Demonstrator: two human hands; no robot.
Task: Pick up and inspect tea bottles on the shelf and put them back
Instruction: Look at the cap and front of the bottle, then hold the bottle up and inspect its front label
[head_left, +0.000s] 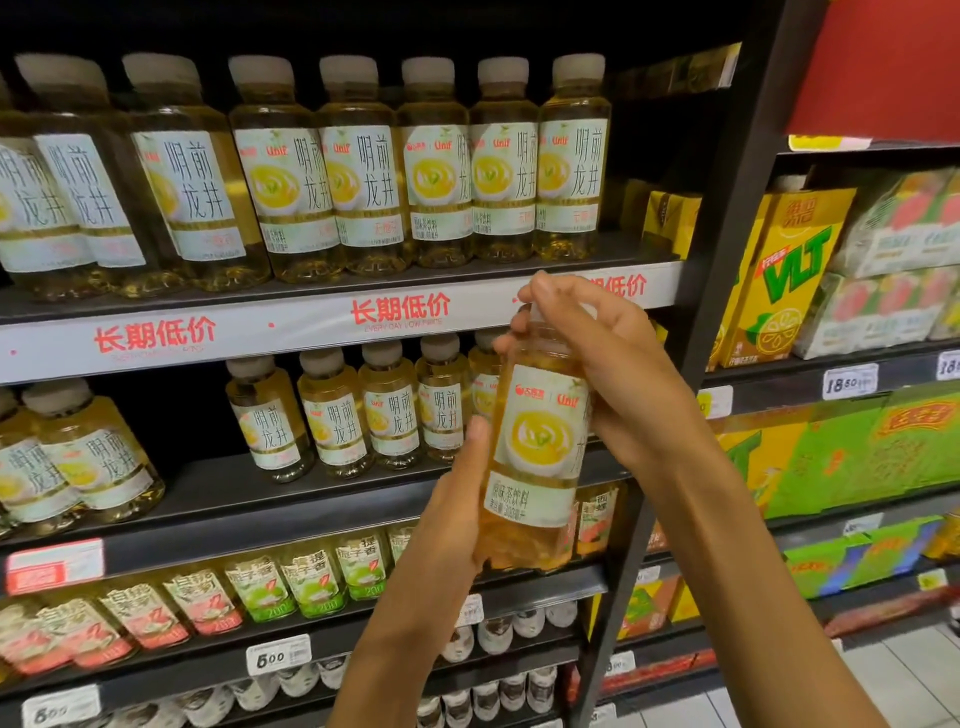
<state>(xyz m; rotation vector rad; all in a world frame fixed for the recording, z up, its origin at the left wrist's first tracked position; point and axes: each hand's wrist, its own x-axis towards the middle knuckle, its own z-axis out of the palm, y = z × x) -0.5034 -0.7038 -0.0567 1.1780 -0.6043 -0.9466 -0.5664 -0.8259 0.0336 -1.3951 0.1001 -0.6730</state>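
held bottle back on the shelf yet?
No: the tea bottle is off the shelf, held in front of it by the left hand at its base and the right hand round its cap.

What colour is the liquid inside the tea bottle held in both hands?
Golden yellow, clear, in the tea bottle. The head view shows it best, below the label.

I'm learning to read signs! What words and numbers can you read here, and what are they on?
"Unif" and "明前龙井": held tea bottle, left hand low, right hand at cap.
"长期低价": shelf strip.
"VLT": yellow carton.
"18.50": price tag.
"5.00": lower price tag.
Small label print: too blurred.
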